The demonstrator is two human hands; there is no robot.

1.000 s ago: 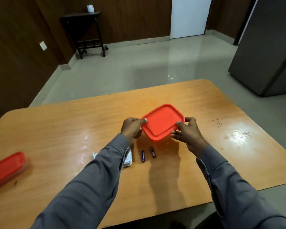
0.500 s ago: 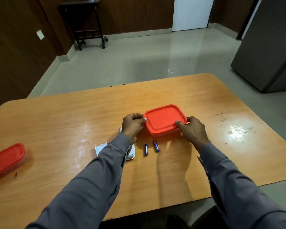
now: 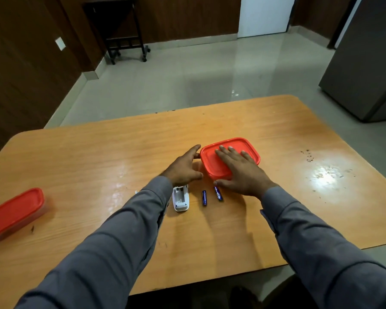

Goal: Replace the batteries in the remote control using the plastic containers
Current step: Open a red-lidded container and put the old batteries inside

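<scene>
- red-lidded container, lid on, flat at the table's middle
- second red-lidded container, closed, at the left edge
- white remote, battery bay open and empty
- two blue batteries lying beside it, side by side

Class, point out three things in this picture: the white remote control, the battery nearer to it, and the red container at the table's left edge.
remote control (image 3: 181, 198): head view, open battery bay.
battery (image 3: 204, 197): head view, mid-body.
red container (image 3: 13, 211): head view, lid top.
</scene>
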